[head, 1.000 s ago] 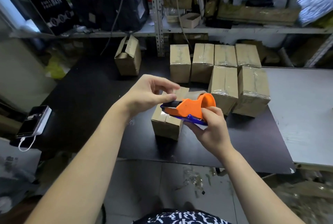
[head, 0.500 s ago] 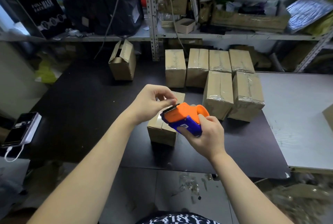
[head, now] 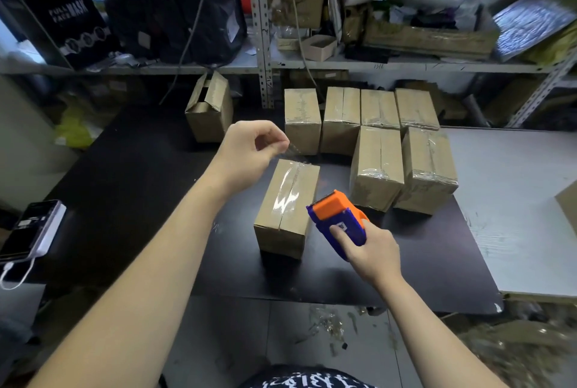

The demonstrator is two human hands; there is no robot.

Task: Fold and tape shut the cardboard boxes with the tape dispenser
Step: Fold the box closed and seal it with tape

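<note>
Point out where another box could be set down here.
Bare black tabletop lies between the phone and the box being taped; the white table right of the taped boxes is mostly bare. Crowded: the back, around those boxes.

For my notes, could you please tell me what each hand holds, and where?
Left hand pinches the tape end; right hand grips the tape dispenser by its blue body.
</note>
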